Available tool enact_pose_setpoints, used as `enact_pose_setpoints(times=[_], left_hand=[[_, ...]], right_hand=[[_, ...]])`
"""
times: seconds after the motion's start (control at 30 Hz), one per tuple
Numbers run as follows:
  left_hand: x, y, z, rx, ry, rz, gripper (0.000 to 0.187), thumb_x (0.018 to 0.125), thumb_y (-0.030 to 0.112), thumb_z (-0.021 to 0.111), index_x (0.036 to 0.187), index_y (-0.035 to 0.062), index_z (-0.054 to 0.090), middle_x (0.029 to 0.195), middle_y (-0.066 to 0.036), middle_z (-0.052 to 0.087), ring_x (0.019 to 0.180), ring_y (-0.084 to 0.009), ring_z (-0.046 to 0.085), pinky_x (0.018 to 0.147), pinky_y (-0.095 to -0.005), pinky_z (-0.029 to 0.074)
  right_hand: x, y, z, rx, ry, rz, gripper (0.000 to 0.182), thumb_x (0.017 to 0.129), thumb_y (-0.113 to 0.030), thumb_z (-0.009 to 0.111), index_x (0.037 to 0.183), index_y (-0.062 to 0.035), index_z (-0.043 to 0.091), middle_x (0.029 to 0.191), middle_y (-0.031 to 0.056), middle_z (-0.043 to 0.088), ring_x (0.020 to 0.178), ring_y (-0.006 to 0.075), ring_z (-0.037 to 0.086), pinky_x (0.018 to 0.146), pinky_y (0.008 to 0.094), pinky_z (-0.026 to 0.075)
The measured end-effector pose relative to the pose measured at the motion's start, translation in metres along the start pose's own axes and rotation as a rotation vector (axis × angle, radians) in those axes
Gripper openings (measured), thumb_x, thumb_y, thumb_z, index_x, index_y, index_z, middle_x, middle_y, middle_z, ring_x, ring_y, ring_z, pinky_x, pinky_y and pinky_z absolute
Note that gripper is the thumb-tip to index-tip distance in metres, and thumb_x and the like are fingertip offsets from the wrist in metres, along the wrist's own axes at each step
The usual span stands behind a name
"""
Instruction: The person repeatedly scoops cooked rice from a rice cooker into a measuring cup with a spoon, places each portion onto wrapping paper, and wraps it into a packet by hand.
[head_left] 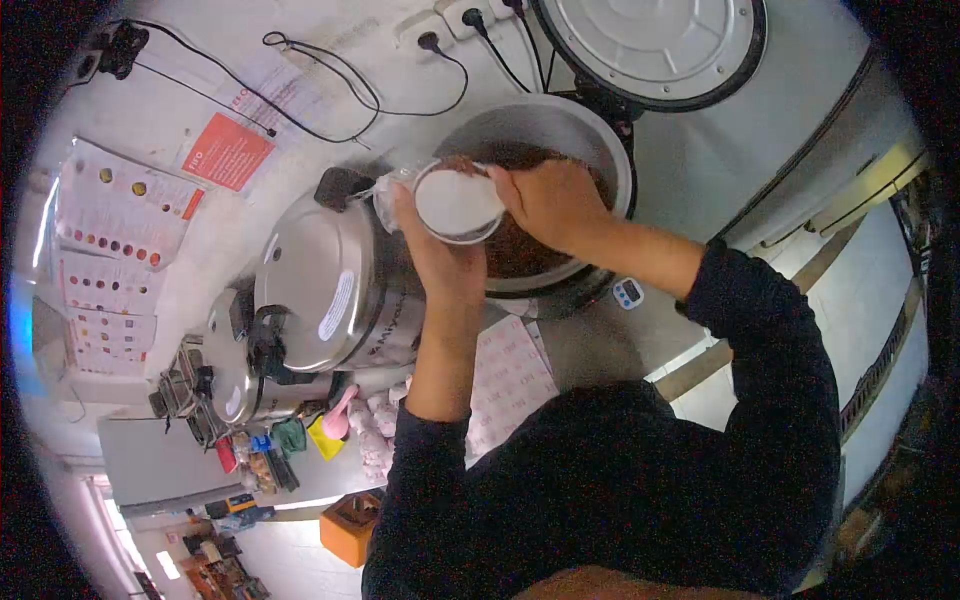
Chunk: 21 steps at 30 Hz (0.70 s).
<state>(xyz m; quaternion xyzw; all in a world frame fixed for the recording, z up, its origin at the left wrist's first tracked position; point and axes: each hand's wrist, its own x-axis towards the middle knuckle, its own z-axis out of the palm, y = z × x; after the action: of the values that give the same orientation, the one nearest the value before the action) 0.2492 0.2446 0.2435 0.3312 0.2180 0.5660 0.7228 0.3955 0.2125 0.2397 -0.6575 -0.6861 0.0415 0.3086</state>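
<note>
Reaching forward with bare forearms (446, 345) and a bent right elbow (800, 325), curling the left hand (440, 250) close beside the right hand (556, 205).

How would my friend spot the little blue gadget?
Find the big round open metal pot. On the grey counter beside it lies a small blue-and-white gadget. Unlike the pink-patterned paper nearby, it has a screen.

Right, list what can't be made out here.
All in the head view:
- Part of the contents of the pot: behind the left hand, right hand and white round piece.
- Digits on the timer: too small.
- Text on the wall sheets: too small.
- Top of the open lid: cut off by the upper edge.
</note>
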Motion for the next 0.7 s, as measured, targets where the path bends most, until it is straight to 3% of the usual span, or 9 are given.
enact_pose_setpoints(times=[0.07, 0.17, 0.27, 0.4, 0.47, 0.53, 0.6, 0.67, 0.7], left_hand=[[-0.002, 0.004, 0.001, -0.025, -0.005, -0.003, 0.060, 0.100, 0.055, 0.036, 0.119, 0.0030, 0.057, 0.111, -0.010, 0.065, 0.108, -0.0253, 0.061, 0.098, -0.0399, 0.046], [-0.006, 0.004, -0.006, -0.069, -0.022, -0.018, 0.059, 0.100, 0.055, 0.039, 0.123, 0.0031, 0.056, 0.112, -0.010, 0.065, 0.111, -0.0249, 0.060, 0.098, -0.0401, 0.046], [0.004, -0.004, -0.044, -0.114, 0.081, -0.046, 0.053, 0.099, 0.053, 0.044, 0.114, 0.0047, 0.058, 0.109, -0.010, 0.064, 0.107, -0.0255, 0.060, 0.096, -0.0425, 0.046], [-0.016, 0.018, -0.055, -0.152, 0.178, -0.069, 0.051, 0.098, 0.053, 0.046, 0.111, 0.0049, 0.059, 0.107, -0.010, 0.064, 0.104, -0.0253, 0.060, 0.093, -0.0422, 0.048], [-0.041, 0.040, -0.063, -0.164, 0.168, -0.074, 0.058, 0.097, 0.056, 0.043, 0.116, 0.0031, 0.058, 0.116, -0.014, 0.063, 0.109, -0.0293, 0.059, 0.098, -0.0483, 0.046], [-0.074, 0.059, -0.071, -0.257, 0.315, -0.077, 0.062, 0.095, 0.058, 0.044, 0.120, 0.0034, 0.058, 0.120, -0.015, 0.062, 0.112, -0.0308, 0.058, 0.101, -0.0500, 0.044], [-0.114, 0.066, -0.109, -0.383, 0.241, -0.123, 0.062, 0.094, 0.059, 0.045, 0.122, 0.0044, 0.057, 0.122, -0.014, 0.061, 0.112, -0.0310, 0.059, 0.100, -0.0500, 0.045], [-0.153, 0.070, -0.149, -0.486, 0.179, -0.173, 0.062, 0.094, 0.059, 0.046, 0.123, 0.0052, 0.057, 0.122, -0.014, 0.061, 0.111, -0.0309, 0.060, 0.098, -0.0500, 0.046], [-0.175, 0.063, -0.178, -0.505, 0.229, -0.216, 0.062, 0.093, 0.059, 0.046, 0.123, 0.0056, 0.057, 0.123, -0.013, 0.061, 0.111, -0.0306, 0.060, 0.098, -0.0499, 0.046]], right_hand=[[0.013, 0.003, 0.003, -0.081, 0.062, -0.056, 0.057, 0.100, -0.041, 0.039, 0.066, -0.0055, 0.068, 0.068, 0.0222, 0.066, 0.064, 0.0384, 0.067, 0.057, 0.0531, 0.054], [0.017, 0.010, 0.006, -0.141, 0.068, -0.064, 0.054, 0.101, -0.038, 0.036, 0.070, -0.0070, 0.069, 0.061, 0.0197, 0.063, 0.058, 0.0417, 0.064, 0.054, 0.0538, 0.051], [0.031, 0.035, 0.004, -0.310, 0.064, 0.008, 0.052, 0.100, -0.038, 0.038, 0.073, -0.0062, 0.069, 0.069, 0.0200, 0.066, 0.065, 0.0413, 0.066, 0.059, 0.0533, 0.053], [0.024, 0.065, -0.026, -0.448, -0.270, 0.030, 0.033, 0.097, -0.030, 0.049, 0.102, -0.0019, 0.066, 0.096, 0.0225, 0.068, 0.089, 0.0411, 0.066, 0.080, 0.0505, 0.053], [0.004, 0.067, -0.046, -0.395, -0.209, -0.012, 0.031, 0.095, -0.022, 0.054, 0.117, -0.0024, 0.061, 0.105, 0.0243, 0.065, 0.098, 0.0406, 0.063, 0.086, 0.0441, 0.051], [-0.018, 0.047, -0.066, -0.035, -0.042, -0.030, 0.037, 0.096, -0.020, 0.056, 0.129, -0.0028, 0.055, 0.119, 0.0223, 0.062, 0.109, 0.0327, 0.062, 0.092, 0.0390, 0.049], [-0.066, 0.038, -0.062, 0.306, -0.141, -0.143, 0.042, 0.098, -0.023, 0.054, 0.134, -0.0021, 0.052, 0.126, 0.0159, 0.061, 0.111, 0.0228, 0.060, 0.093, 0.0360, 0.048], [-0.120, 0.044, -0.036, 0.731, -0.753, 0.183, 0.041, 0.100, -0.022, 0.053, 0.135, -0.0007, 0.052, 0.125, 0.0111, 0.062, 0.111, 0.0185, 0.058, 0.095, 0.0349, 0.047], [-0.154, 0.055, -0.010, 0.630, -0.879, 0.214, 0.038, 0.098, -0.021, 0.054, 0.132, -0.0020, 0.055, 0.126, 0.0137, 0.061, 0.115, 0.0234, 0.058, 0.099, 0.0360, 0.045]])
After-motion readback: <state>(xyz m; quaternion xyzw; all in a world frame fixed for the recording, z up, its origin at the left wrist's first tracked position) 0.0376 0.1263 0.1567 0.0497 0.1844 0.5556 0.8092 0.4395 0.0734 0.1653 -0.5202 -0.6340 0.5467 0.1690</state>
